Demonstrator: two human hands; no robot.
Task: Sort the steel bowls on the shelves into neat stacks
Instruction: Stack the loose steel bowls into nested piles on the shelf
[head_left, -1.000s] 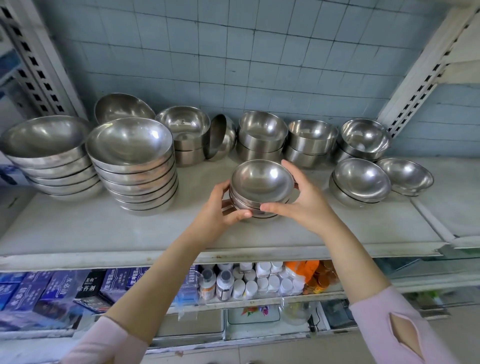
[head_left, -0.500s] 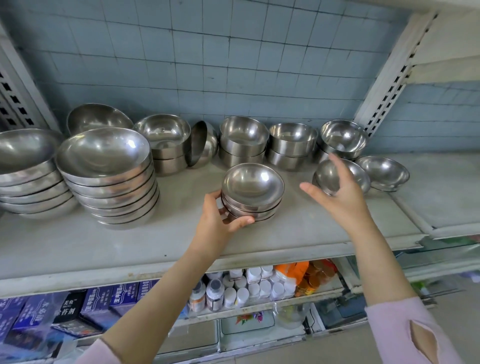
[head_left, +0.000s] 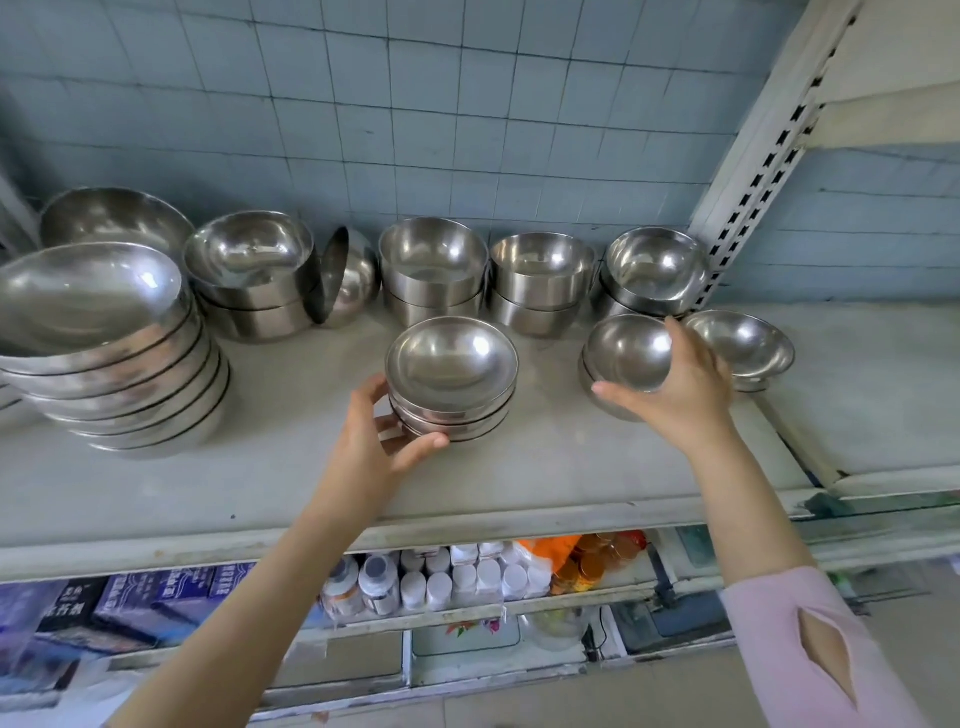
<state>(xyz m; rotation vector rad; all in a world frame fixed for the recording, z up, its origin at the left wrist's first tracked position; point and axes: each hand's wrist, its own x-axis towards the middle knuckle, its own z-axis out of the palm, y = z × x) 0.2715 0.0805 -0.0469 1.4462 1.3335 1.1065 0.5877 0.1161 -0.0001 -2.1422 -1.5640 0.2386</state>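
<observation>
Bowls crowd the shelf (head_left: 291, 483). The left hand (head_left: 374, 441) cups the small stack (head_left: 451, 382) at the shelf's centre, thumb along its front foot and fingers round its 9 o'clock side. At 3 o'clock from that stack, the right hand (head_left: 675, 395) grips the top bowl (head_left: 629, 351) of a short pile, thumb under the near rim, fingers over the far rim. Another shallow bowl (head_left: 740, 343) sits just beyond. The tall stack (head_left: 111, 353) stands at 9 o'clock.

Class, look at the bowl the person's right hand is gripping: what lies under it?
Under the gripped bowl another steel bowl shows as a rim and side, resting on the shelf. The right hand covers its right side, so any further bowls beneath stay hidden.
</observation>
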